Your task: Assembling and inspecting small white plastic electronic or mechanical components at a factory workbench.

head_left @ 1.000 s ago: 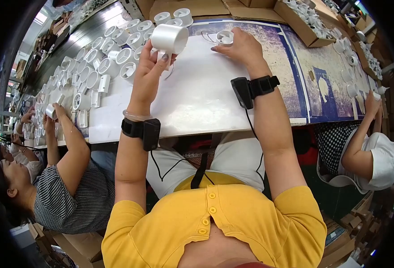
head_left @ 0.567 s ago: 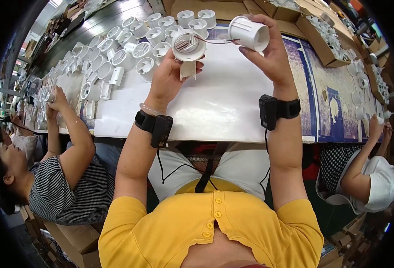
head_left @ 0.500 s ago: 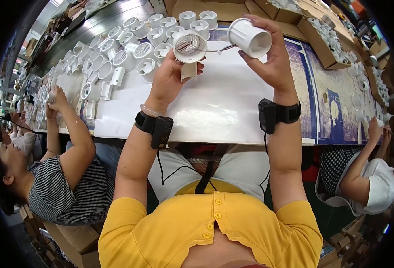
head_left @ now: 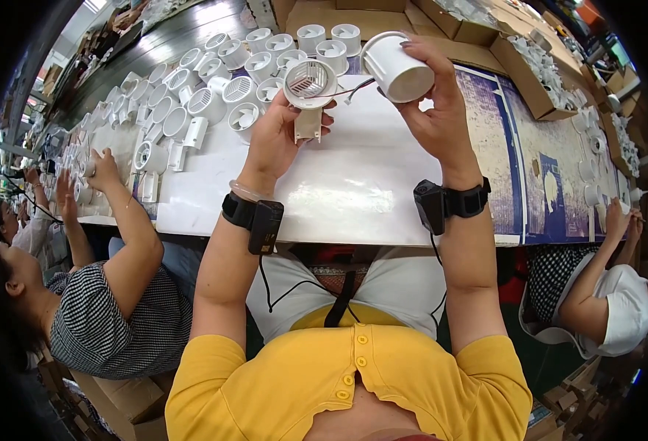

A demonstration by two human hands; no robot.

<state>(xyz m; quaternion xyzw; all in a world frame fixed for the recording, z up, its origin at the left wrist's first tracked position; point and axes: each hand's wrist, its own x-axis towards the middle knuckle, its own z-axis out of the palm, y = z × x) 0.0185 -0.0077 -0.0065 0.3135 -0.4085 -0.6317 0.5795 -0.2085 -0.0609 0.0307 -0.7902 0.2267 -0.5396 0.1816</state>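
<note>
My left hand (head_left: 278,140) holds up a round white plastic grille part (head_left: 309,82) with a flat tab hanging below it. My right hand (head_left: 432,110) grips a white plastic cylinder housing (head_left: 396,67), tilted with its open end toward the grille. Thin wires (head_left: 349,90) run between the two parts. Both are raised above the white table top (head_left: 338,191), close together but apart. A black device is strapped to each wrist.
Several white round housings and grilles (head_left: 213,88) crowd the table's far left. Brown cardboard boxes (head_left: 471,29) with more parts line the far edge. A person in a checked shirt (head_left: 111,309) works on my left; another person in white (head_left: 610,294) sits on my right.
My right hand picked the cylinder off the table and both hands rose with their parts. Since half a second ago the two parts have come slightly closer.
</note>
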